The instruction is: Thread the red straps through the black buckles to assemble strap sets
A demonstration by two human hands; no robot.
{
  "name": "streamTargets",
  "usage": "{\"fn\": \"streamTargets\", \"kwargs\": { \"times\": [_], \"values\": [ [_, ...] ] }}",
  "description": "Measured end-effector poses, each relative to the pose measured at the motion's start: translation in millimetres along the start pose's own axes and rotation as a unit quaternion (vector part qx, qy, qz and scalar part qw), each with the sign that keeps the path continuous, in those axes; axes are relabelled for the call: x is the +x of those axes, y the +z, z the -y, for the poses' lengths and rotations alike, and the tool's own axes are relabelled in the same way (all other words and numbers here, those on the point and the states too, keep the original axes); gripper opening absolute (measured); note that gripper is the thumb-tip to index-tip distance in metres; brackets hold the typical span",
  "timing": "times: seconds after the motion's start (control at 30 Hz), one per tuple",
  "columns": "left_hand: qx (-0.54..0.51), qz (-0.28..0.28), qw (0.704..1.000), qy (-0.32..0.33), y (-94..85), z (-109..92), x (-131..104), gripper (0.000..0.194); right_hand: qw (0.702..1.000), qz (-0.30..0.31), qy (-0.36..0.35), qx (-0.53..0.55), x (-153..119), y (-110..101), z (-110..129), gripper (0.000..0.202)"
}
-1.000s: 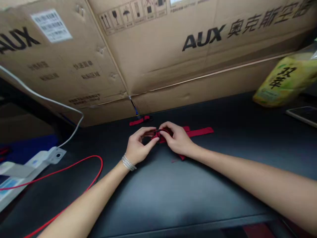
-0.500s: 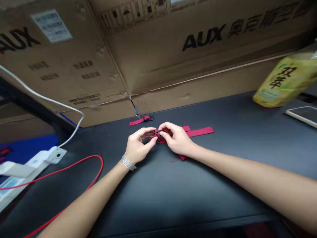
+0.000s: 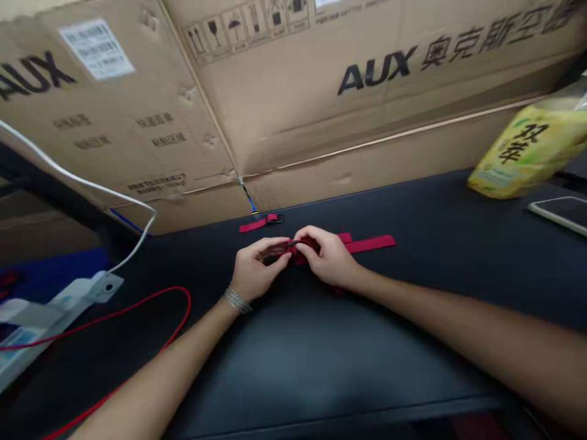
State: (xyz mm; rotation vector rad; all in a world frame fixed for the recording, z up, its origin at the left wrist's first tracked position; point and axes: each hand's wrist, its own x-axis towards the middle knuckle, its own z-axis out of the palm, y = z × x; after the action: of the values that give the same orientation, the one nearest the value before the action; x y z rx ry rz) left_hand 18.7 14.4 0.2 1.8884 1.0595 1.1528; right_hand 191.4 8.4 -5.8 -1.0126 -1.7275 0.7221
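Over the middle of the black tabletop, my left hand [image 3: 257, 267] and my right hand [image 3: 328, 256] meet at a red webbing strap [image 3: 300, 253] with a small dark buckle [image 3: 292, 243]. Thumb and fingers of each hand pinch it, left hand on the left side, right hand on the right. My fingers hide part of the buckle and strap. Flat red strap pieces [image 3: 371, 244] stick out on the right beyond my right hand. Behind the left hand lies a separate short red strap [image 3: 257, 225] with a black buckle.
Large cardboard boxes [image 3: 293, 122] stand along the back edge. At left are a white power strip [image 3: 55, 318], a white cable [image 3: 82, 179] and a red cable [image 3: 177, 288]. A yellow pouch [image 3: 523, 150] and a phone [image 3: 562, 214] are at the right.
Both hands stay in nearly the same place on the strap, with at most slight finger movement. The picture's lighting differs, with brighter boxes and a darker tabletop.
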Motion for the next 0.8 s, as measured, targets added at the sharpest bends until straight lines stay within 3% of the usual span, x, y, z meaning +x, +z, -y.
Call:
{"fn": "streamTargets", "kwargs": {
  "times": [0.8],
  "values": [
    [0.042, -0.054, 0.997, 0.035, 1.6, 3.9, -0.4, 0.030, 0.998, 0.030, 0.000, 0.046, 0.7, 1.5, -1.5, 0.005]
  ]
}}
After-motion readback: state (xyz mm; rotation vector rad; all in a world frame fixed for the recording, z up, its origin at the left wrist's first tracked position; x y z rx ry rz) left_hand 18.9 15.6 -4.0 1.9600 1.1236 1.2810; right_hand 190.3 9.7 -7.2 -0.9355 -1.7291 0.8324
